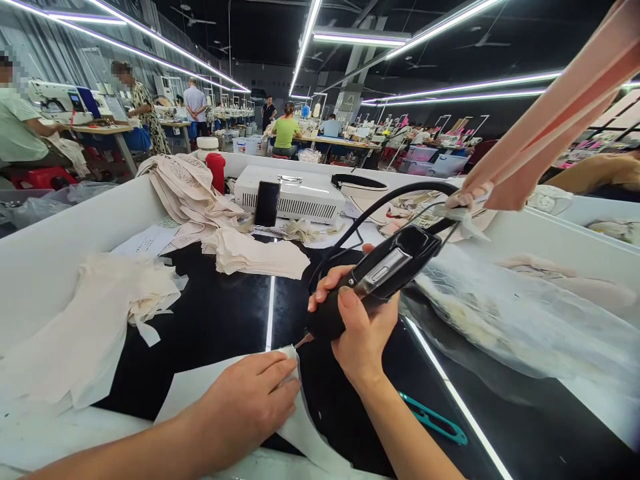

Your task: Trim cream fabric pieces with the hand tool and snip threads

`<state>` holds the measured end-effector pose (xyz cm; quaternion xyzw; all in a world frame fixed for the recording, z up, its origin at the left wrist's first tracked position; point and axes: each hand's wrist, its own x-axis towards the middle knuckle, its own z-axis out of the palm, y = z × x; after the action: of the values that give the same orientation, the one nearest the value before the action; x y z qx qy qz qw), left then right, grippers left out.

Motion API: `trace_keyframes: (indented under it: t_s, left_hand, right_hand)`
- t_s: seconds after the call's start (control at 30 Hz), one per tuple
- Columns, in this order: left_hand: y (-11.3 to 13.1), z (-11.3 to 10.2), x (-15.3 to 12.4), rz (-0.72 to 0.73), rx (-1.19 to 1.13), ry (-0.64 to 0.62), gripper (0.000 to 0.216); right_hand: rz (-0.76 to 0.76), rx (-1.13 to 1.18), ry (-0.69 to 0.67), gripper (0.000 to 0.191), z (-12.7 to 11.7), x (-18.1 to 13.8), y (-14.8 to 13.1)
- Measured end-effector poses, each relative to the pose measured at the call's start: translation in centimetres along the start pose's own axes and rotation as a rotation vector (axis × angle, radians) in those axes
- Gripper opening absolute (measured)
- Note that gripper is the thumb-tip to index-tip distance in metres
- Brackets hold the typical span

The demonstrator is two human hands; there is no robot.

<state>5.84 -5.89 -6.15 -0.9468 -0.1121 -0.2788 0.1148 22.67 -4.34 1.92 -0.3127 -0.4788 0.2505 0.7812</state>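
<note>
My right hand (365,320) is wrapped round a black corded handheld tool (380,273), its thumb on the near side. The tool tilts down to the left, and its narrow metal tip (304,341) meets the upper corner of a white fabric piece (200,387). My left hand (250,400) lies on that piece with its fingers pressed together at the edge near the tip; its thumb is hidden. A black cable (385,197) loops from the tool's upper end. Pink cloth strips (555,113) hang down to the cable there.
Cream fabric pieces (65,333) are heaped at left, with another stack (255,255) farther back. Behind stand a white vented box (290,197) and a phone (267,204). A plastic bag (525,313) lies right, near teal thread snips (435,420). Several people sit or stand beyond.
</note>
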Motion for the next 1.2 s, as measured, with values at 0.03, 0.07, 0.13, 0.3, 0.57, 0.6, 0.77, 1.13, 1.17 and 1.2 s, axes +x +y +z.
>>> trace_keyframes:
  t_s: [0.03, 0.07, 0.13, 0.3, 0.57, 0.6, 0.77, 1.13, 1.17, 1.2]
  left_hand:
    - [0.0, 0.0, 0.0, 0.000, 0.001, -0.007, 0.022]
    - [0.0, -0.1, 0.0, 0.003, 0.003, -0.012, 0.022]
    - [-0.1, -0.1, 0.0, 0.009, 0.009, -0.012, 0.022]
    - [-0.1, -0.3, 0.1, -0.006, 0.003, 0.007, 0.022]
    - [0.3, -1.1, 0.1, -0.029, 0.007, 0.021, 0.024]
    - [0.3, -1.1, 0.1, -0.038, 0.007, 0.033, 0.025]
    - [0.1, -1.2, 0.1, -0.057, 0.042, 0.038, 0.029]
    - [0.2, -1.2, 0.0, -0.059, 0.055, 0.008, 0.034]
    - [0.2, -1.3, 0.0, -0.061, 0.058, 0.005, 0.034]
    - [0.2, -1.2, -0.1, -0.062, 0.060, 0.004, 0.035]
  right_hand:
    - [0.001, 0.001, -0.005, 0.035, 0.0, -0.1, 0.0]
    - [0.003, 0.001, -0.010, 0.034, -0.1, -0.1, 0.1]
    - [0.001, 0.002, -0.017, 0.032, -0.2, -0.2, 0.2]
    - [0.002, -0.006, -0.016, 0.034, -0.2, -0.4, 0.3]
    - [-0.019, 0.009, -0.031, 0.033, 0.0, -0.6, 0.2]
    - [-0.018, 0.009, -0.030, 0.033, 0.0, -0.6, 0.2]
    - [-0.018, -0.005, -0.031, 0.034, 0.0, -0.6, 0.3]
    - [-0.004, -0.022, -0.017, 0.033, 0.1, -0.6, 0.2]
    - [-0.008, -0.021, -0.017, 0.033, 0.1, -0.6, 0.2]
    - [-0.010, -0.021, -0.017, 0.033, 0.1, -0.5, 0.1]
